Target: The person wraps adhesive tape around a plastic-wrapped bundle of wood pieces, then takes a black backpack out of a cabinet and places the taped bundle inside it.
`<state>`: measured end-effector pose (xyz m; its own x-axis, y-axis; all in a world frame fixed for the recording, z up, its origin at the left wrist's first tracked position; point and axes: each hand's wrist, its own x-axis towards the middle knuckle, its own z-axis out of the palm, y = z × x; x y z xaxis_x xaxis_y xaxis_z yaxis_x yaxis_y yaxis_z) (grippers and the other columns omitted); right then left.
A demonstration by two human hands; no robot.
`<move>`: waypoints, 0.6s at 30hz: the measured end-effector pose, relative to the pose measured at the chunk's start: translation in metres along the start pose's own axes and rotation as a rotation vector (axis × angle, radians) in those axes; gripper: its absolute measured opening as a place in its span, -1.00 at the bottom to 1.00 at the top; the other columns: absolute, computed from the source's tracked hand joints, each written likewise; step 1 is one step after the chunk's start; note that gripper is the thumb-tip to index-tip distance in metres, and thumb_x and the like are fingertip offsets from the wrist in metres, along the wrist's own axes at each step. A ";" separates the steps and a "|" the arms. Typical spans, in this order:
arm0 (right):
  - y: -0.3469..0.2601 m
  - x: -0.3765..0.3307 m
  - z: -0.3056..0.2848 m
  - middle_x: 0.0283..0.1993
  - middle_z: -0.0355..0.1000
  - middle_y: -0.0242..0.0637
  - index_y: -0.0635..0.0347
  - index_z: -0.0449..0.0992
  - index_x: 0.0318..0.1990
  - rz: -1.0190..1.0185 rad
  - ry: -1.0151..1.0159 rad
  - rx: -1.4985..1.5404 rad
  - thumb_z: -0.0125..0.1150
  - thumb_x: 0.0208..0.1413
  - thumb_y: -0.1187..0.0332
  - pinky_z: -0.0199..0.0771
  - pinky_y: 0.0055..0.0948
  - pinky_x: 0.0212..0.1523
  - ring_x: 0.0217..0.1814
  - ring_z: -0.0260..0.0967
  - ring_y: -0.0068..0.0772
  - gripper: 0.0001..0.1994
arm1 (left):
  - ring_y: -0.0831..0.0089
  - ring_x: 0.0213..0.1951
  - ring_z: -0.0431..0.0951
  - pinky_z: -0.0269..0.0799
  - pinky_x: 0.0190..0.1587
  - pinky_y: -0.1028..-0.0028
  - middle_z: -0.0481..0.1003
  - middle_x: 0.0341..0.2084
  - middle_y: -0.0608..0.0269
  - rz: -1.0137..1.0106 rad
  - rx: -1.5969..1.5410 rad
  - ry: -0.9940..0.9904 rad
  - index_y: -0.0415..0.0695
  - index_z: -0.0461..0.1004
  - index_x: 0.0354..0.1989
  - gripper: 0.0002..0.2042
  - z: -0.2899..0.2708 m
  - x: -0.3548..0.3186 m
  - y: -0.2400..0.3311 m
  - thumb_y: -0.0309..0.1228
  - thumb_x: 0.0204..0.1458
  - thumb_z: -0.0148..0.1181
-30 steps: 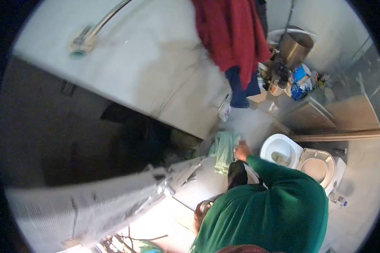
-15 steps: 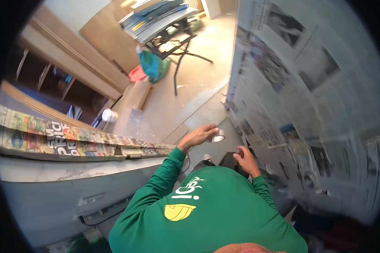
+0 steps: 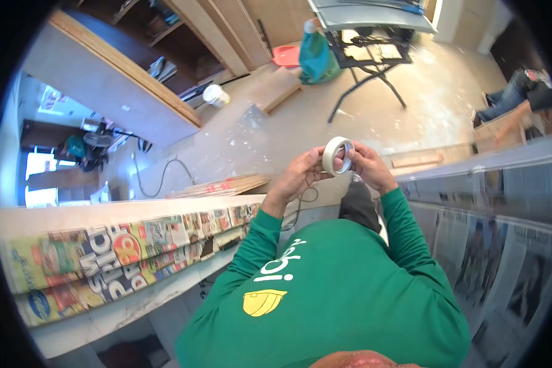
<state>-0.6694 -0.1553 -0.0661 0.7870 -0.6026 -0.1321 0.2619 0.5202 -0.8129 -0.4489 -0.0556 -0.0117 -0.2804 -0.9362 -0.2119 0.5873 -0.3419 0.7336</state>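
A roll of pale masking tape (image 3: 329, 154) is held up in front of my chest, its hole turned partly sideways. My left hand (image 3: 300, 176) grips its left side, fingers closed at the lower edge. On the other side, my right hand (image 3: 372, 168) is closed on the roll, with fingertips at the rim and partly inside the ring. The roll hides some of the fingertips of both hands. Whether a tape end is lifted, I cannot tell.
Newspaper sheets (image 3: 122, 260) cover a ledge at left; more cover the surface at right (image 3: 490, 245). Ahead stand a folding work table (image 3: 374, 55), a teal bag (image 3: 318, 58), a red dustpan (image 3: 286, 56) and a white bucket (image 3: 215, 95). A person's legs (image 3: 503, 101) show far right.
My right hand has come up from beside my body and taken hold of the tape roll, which my left hand held alone. The view has swung left, showing more of the room there.
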 end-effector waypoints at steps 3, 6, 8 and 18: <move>-0.019 0.076 -0.023 0.12 0.51 -0.35 0.23 0.39 0.31 0.107 -0.098 0.141 0.10 0.43 0.14 0.49 -0.39 0.20 0.13 0.48 -0.51 -0.55 | 0.34 0.17 0.53 0.49 0.23 0.27 0.48 0.20 0.11 0.097 0.229 0.130 -0.29 0.17 0.45 -0.46 -0.001 0.031 0.039 -0.29 0.39 0.05; -0.041 0.142 -0.035 0.21 0.49 -0.27 0.25 0.36 0.33 0.229 -0.204 0.217 0.03 0.46 0.20 0.51 -0.38 0.16 0.12 0.49 -0.49 -0.57 | 0.35 0.14 0.55 0.50 0.21 0.31 0.51 0.16 0.12 0.127 0.365 0.209 -0.30 0.16 0.45 -0.45 -0.014 0.061 0.075 -0.41 0.34 0.11; -0.059 0.178 -0.023 0.26 0.47 -0.22 0.25 0.33 0.35 0.318 -0.276 0.214 -0.01 0.46 0.25 0.53 -0.39 0.12 0.11 0.49 -0.48 -0.58 | 0.37 0.11 0.56 0.51 0.19 0.34 0.52 0.14 0.12 0.164 0.349 0.277 -0.29 0.15 0.46 -0.44 -0.033 0.073 0.091 -0.43 0.33 0.12; -0.045 0.348 0.005 -0.29 0.40 -0.49 0.23 0.46 0.26 0.441 -0.373 -0.400 0.02 0.38 0.33 0.44 -0.53 -0.24 -0.24 0.37 -0.60 -0.63 | 0.46 0.12 0.49 0.44 0.18 0.42 0.47 0.16 0.19 0.283 0.504 0.730 -0.12 0.15 0.50 -0.40 -0.139 0.043 0.158 -0.34 0.33 0.20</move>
<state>-0.4049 -0.3854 -0.0725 0.9305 -0.1010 -0.3522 -0.2951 0.3629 -0.8839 -0.2625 -0.1612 0.0052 0.4709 -0.8568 -0.2103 0.1134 -0.1776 0.9775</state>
